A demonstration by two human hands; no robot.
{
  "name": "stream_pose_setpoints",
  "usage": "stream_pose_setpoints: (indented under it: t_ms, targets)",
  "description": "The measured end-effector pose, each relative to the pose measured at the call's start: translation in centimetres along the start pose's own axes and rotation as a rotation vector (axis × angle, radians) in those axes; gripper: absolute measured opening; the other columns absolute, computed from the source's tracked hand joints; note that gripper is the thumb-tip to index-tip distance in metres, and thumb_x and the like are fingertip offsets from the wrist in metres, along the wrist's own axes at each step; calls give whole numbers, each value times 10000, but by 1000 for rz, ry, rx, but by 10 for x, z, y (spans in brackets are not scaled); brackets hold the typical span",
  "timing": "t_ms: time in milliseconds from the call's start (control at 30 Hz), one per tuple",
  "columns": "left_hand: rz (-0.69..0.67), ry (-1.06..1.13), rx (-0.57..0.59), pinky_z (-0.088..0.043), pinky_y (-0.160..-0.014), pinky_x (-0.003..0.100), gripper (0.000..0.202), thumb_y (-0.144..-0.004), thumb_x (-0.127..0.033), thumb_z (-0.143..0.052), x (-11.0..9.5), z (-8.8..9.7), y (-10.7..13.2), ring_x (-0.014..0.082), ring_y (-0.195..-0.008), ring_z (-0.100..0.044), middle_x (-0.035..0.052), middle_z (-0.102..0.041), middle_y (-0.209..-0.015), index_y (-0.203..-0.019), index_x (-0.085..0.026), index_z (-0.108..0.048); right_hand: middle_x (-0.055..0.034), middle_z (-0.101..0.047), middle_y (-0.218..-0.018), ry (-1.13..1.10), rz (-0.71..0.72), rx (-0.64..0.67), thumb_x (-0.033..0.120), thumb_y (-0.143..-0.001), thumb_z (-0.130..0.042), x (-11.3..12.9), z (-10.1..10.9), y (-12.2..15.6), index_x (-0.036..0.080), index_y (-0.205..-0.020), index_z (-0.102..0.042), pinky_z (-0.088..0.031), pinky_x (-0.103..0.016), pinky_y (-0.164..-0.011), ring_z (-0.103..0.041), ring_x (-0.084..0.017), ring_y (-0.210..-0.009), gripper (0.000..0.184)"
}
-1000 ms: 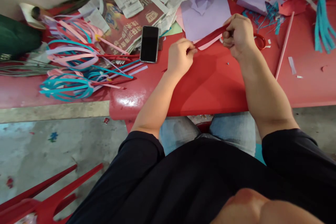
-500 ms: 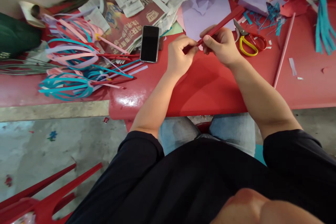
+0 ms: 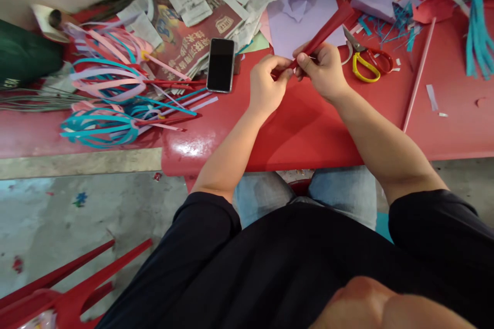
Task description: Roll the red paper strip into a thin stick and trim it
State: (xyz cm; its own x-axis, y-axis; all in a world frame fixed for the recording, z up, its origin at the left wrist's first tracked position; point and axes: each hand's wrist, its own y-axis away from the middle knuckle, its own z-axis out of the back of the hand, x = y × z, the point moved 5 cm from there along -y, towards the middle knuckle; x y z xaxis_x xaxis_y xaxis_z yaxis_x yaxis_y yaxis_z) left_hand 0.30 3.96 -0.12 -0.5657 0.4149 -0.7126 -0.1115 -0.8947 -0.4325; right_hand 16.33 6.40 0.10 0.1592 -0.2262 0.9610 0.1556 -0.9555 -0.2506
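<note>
A long folded strip of red paper (image 3: 326,32) slants up to the right over the red table (image 3: 309,123). My left hand (image 3: 266,85) pinches its lower end. My right hand (image 3: 323,69) is closed on the strip just beside the left, fingertips almost touching it. The strip's free end reaches over a sheet of purple paper (image 3: 299,18). Scissors with red and yellow handles (image 3: 366,59) lie on the table just right of my right hand.
A black phone (image 3: 220,65) lies left of my hands on printed papers (image 3: 185,36). Loops of pink, blue and purple paper strips (image 3: 108,97) fill the table's left. A thin pink stick (image 3: 419,72) lies at right, paper scraps behind. A red chair (image 3: 57,293) stands bottom left.
My right hand slid down the red strip from its far end to meet my left hand, uncovering the scissors. The strip's free end swung up over the purple paper.
</note>
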Motion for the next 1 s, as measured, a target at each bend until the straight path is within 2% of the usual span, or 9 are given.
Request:
stream_pose_setpoints:
  t_ms: [133,233,367,467,600,733,833,900,1000]
  targets:
    - [15,-7,1,-667,-921,395,101,-1086,-220,-705,1,1,-1,222,-912,-785,51,-782,-992,-994,-230,-745,-3,-623,-611,70,21,5,842,-737,-868,3,0,1,317,-730,-673,-506,-406,-541,-535,-185,-542,560]
    - [18,3,10,-661,-960,403,100,-1105,-241,-672,-3,1,1,229,-959,-795,62,-791,-1034,-1032,-236,-740,11,-596,-586,119,25,-23,848,-764,-842,3,0,3,330,-725,-648,-463,-405,-510,-486,-181,-512,554]
    - [-19,23,18,-651,-973,391,146,-1142,-300,-603,-8,0,6,231,-1004,-797,53,-797,-1041,-1104,-264,-740,20,-586,-584,145,12,-35,814,-789,-843,5,1,4,338,-728,-627,-451,-407,-513,-474,-184,-509,526]
    - [-16,13,14,-646,-919,392,187,-1150,-345,-604,-5,2,5,228,-920,-792,40,-776,-956,-1050,-262,-738,25,-553,-576,119,29,-10,799,-761,-873,11,5,2,342,-774,-663,-430,-397,-504,-461,-179,-500,504]
    - [-17,5,25,-643,-877,393,168,-1127,-301,-655,-5,6,0,225,-851,-782,27,-752,-872,-993,-246,-740,21,-527,-569,101,61,-17,822,-732,-884,18,12,-1,336,-796,-676,-411,-385,-491,-453,-179,-501,532]
    - [-41,11,51,-654,-910,390,140,-1123,-287,-657,-14,6,2,226,-896,-795,24,-764,-895,-1013,-250,-737,3,-536,-577,128,29,-28,811,-757,-876,14,4,2,322,-740,-643,-432,-389,-489,-444,-186,-514,542]
    - [-39,-5,53,-656,-896,391,171,-1126,-286,-643,-18,8,3,227,-893,-792,25,-765,-905,-985,-256,-737,2,-549,-585,113,25,23,772,-767,-895,12,-2,5,319,-730,-660,-444,-384,-489,-446,-178,-512,511]
    - [-30,-9,56,-654,-898,403,181,-1128,-307,-644,-17,9,3,233,-883,-789,26,-757,-887,-983,-257,-740,3,-551,-581,104,48,46,764,-770,-896,15,-1,4,315,-729,-669,-431,-379,-482,-443,-171,-507,504]
    - [-15,-20,63,-653,-933,433,207,-1134,-385,-641,-14,10,2,250,-904,-794,31,-745,-874,-1009,-257,-745,4,-539,-558,127,44,-1,753,-793,-878,18,7,2,318,-727,-653,-394,-381,-465,-441,-180,-495,495]
